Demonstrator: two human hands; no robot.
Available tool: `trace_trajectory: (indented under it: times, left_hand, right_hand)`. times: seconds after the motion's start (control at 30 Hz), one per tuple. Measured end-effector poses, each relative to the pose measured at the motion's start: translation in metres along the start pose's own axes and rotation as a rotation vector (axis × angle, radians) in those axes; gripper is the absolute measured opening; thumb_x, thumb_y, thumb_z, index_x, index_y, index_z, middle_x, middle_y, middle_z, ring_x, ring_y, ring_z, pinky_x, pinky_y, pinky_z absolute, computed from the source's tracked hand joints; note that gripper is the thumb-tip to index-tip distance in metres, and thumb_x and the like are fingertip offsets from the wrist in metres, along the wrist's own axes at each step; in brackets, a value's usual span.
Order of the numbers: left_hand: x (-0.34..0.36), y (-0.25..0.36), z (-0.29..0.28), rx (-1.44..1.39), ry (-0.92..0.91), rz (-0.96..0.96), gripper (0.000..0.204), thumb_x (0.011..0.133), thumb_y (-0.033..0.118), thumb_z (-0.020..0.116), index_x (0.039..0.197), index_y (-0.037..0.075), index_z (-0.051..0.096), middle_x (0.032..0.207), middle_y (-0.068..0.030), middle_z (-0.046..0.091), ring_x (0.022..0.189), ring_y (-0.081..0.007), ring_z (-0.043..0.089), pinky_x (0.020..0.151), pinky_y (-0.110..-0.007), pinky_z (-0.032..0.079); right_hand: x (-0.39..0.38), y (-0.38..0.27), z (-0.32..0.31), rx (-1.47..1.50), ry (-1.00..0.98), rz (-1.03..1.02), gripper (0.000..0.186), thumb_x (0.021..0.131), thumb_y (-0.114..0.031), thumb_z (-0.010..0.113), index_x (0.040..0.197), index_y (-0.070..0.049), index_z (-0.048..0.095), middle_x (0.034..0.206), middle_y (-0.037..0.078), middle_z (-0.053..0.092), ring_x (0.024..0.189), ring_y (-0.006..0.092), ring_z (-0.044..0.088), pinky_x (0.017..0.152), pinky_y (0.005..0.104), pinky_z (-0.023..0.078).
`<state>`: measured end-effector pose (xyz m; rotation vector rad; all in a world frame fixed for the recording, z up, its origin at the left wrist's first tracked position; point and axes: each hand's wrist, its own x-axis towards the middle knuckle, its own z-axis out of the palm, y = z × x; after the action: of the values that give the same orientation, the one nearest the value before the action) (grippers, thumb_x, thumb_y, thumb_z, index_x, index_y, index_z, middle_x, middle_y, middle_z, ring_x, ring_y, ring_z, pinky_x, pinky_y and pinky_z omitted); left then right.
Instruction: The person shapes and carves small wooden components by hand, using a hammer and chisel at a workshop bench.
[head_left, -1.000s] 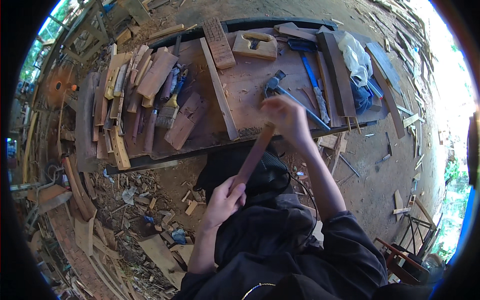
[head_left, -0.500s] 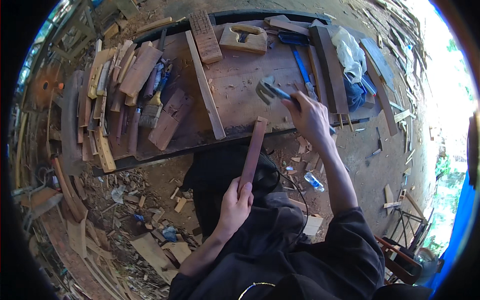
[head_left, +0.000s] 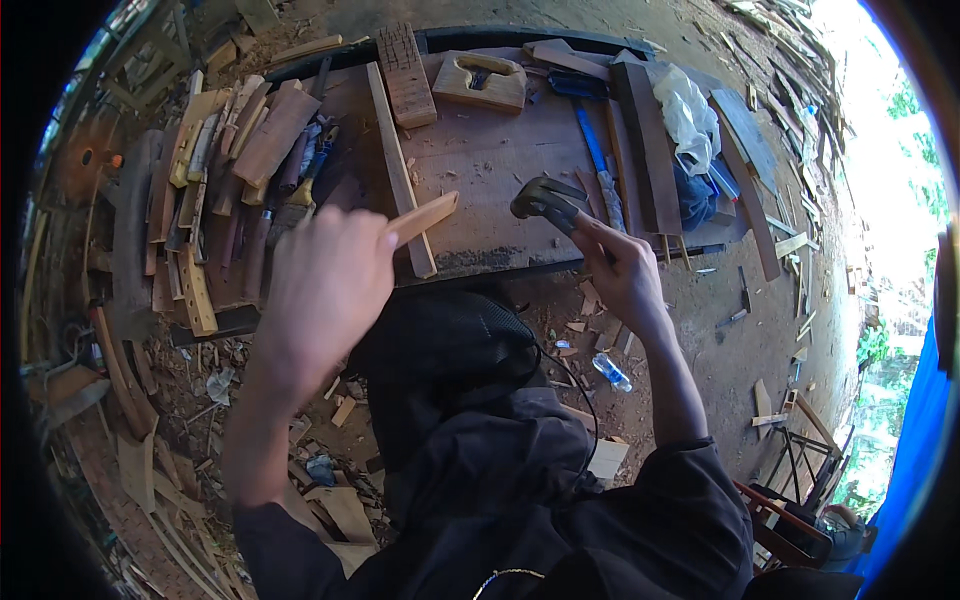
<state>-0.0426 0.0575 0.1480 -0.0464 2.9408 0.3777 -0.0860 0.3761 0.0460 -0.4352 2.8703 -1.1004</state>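
Observation:
My left hand (head_left: 335, 295) is closed on a narrow reddish wooden strip (head_left: 428, 215), raised above the bench's near edge on the left. The strip's far end points right; the hand hides the rest of it. In my right hand (head_left: 625, 275) is a claw hammer (head_left: 545, 200), gripped close to its dark metal head, with the fingers wrapped round the handle. The hammer hangs over the right half of the wooden workbench (head_left: 480, 225). A long pale wooden batten (head_left: 395, 165) lies across the bench, just behind the strip.
Several wood offcuts and tools are piled at the bench's left (head_left: 275, 140). A wooden plane-like block (head_left: 480, 80) and a nail-studded board (head_left: 405, 75) lie at the back. Right of them are a blue-handled tool (head_left: 590, 140), a dark beam (head_left: 645, 150) and a white plastic bag (head_left: 687, 120). A bottle (head_left: 611, 372) lies on the littered ground.
My left hand has lifted the wooden strip from my lap, up and to the left, turning it toward the right. The right hand's hammer has moved slightly, its head now sharper.

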Motion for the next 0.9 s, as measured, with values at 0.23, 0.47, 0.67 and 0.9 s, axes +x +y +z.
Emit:
trace_trajectory:
  times: [0.23,0.47,0.67,0.9]
  left_hand:
    - [0.087,0.044,-0.032,0.398,-0.105,0.245,0.023,0.097,0.02,0.068,0.094,0.002,0.082,0.078,-0.0149,0.078,0.081,-0.029,0.079,0.082,-0.041,0.063]
    - [0.149,0.09,-0.053,0.619,-0.473,0.133,0.023,0.094,0.019,0.068,0.097,0.002,0.082,0.079,-0.0112,0.08,0.08,-0.0191,0.08,0.072,-0.036,0.065]
    - [0.155,0.091,-0.053,0.602,-0.479,0.146,0.024,0.096,0.022,0.069,0.101,0.002,0.082,0.08,-0.0107,0.081,0.08,-0.0174,0.079,0.075,-0.035,0.064]
    - [0.152,0.069,-0.056,0.531,-0.505,0.13,0.027,0.099,0.026,0.067,0.104,0.003,0.081,0.079,-0.0099,0.081,0.083,-0.0184,0.079,0.079,-0.036,0.063]
  right_hand:
    - [0.002,-0.017,0.016,0.053,0.089,0.118,0.036,0.105,-0.027,0.068,0.141,-0.025,0.071,0.086,0.022,0.073,0.064,0.0301,0.069,0.069,0.0418,0.055]
    - [0.02,-0.028,0.056,0.128,0.207,0.083,0.035,0.107,-0.026,0.065,0.141,-0.024,0.071,0.082,0.024,0.069,0.067,0.0372,0.07,0.067,0.0437,0.055]
    - [0.028,-0.031,0.063,0.075,0.122,0.125,0.035,0.107,-0.024,0.064,0.141,-0.024,0.071,0.088,0.026,0.071,0.072,0.041,0.07,0.07,0.0461,0.056]
    - [0.028,-0.043,0.063,0.063,0.133,0.2,0.035,0.106,-0.023,0.064,0.14,-0.026,0.071,0.087,0.025,0.072,0.082,0.0426,0.073,0.072,0.0491,0.056]
